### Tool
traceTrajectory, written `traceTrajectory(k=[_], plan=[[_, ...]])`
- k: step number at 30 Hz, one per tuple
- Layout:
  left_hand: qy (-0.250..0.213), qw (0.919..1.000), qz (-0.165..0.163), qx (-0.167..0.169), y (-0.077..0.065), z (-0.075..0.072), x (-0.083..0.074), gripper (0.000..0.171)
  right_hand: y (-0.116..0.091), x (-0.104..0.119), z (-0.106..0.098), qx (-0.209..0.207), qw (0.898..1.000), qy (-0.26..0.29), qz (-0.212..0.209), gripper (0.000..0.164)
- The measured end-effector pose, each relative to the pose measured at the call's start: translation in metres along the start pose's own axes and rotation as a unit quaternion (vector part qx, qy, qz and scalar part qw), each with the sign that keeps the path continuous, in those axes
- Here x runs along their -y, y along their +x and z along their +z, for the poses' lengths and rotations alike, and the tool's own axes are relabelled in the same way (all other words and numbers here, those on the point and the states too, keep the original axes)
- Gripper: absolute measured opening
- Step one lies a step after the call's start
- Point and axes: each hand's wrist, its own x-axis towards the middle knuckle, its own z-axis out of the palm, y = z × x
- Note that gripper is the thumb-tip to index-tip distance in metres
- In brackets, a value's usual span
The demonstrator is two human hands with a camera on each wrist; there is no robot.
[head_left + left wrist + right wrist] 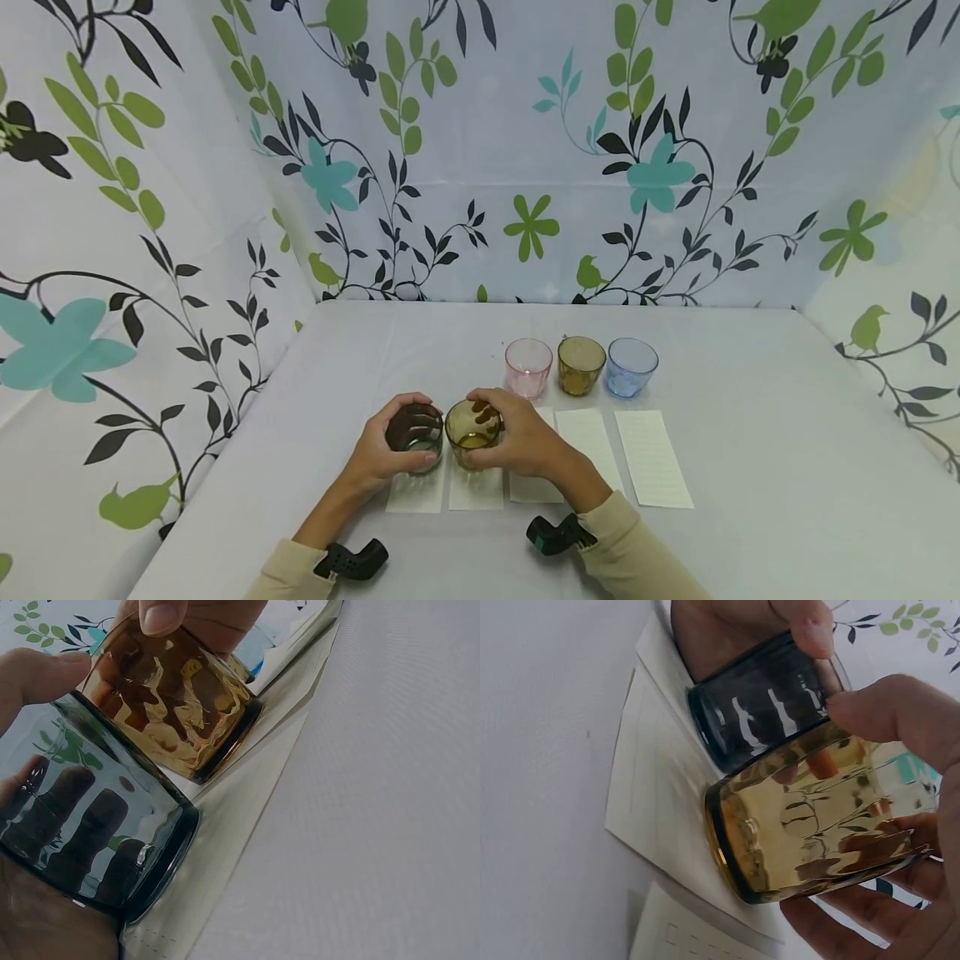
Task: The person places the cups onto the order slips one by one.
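Observation:
My left hand (381,446) grips a dark grey-blue glass tumbler (97,817), thumb on the near side and fingers wrapped round the back. Right beside it, my right hand (521,437) holds an amber glass tumbler (817,817) between thumb and fingers. Both glasses are upright, side by side, over the two leftmost paper cards. The left card (415,496) lies under the grey-blue glass and another card (477,492) under the amber one. In the right wrist view the two tumblers overlap near their rims.
Behind the hands stand a pink glass (528,368), a brown glass (581,367) and a blue glass (632,368) in a row. More cards lie rightward, including the rightmost card (654,458). A leaf-patterned curtain (525,150) borders the white table (787,467).

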Motion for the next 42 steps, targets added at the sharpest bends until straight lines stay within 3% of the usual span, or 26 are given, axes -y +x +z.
traceTrajectory(k=[4,9,12,19,24,32,42], plan=[[0.003,1.0,0.0,-0.001,0.0,-0.001,-0.002,0.069,0.0,0.005,-0.008,0.036,0.999,-0.02,0.021,0.097],[0.007,1.0,0.003,-0.001,0.001,-0.002,-0.003,0.069,-0.001,0.007,-0.025,0.062,0.997,0.003,0.039,0.117],[0.007,1.0,0.001,0.0,0.0,-0.003,-0.003,0.069,-0.003,0.009,-0.037,0.057,0.998,0.012,0.037,0.114],[0.007,0.9999,0.009,-0.003,0.0,-0.004,-0.003,0.069,-0.01,0.015,-0.065,0.028,0.999,-0.006,0.032,0.087],[-0.001,0.9999,0.01,0.006,0.0,-0.001,0.0,0.068,-0.015,0.015,-0.076,-0.015,0.998,-0.032,0.057,0.081],[-0.002,1.0,0.008,0.001,-0.003,0.0,0.003,0.069,-0.014,0.007,-0.079,-0.071,0.986,-0.106,0.108,0.082],[0.0,0.9999,0.011,0.003,0.0,0.0,0.002,0.069,-0.001,-0.005,-0.073,-0.099,0.979,-0.099,0.15,0.092]])
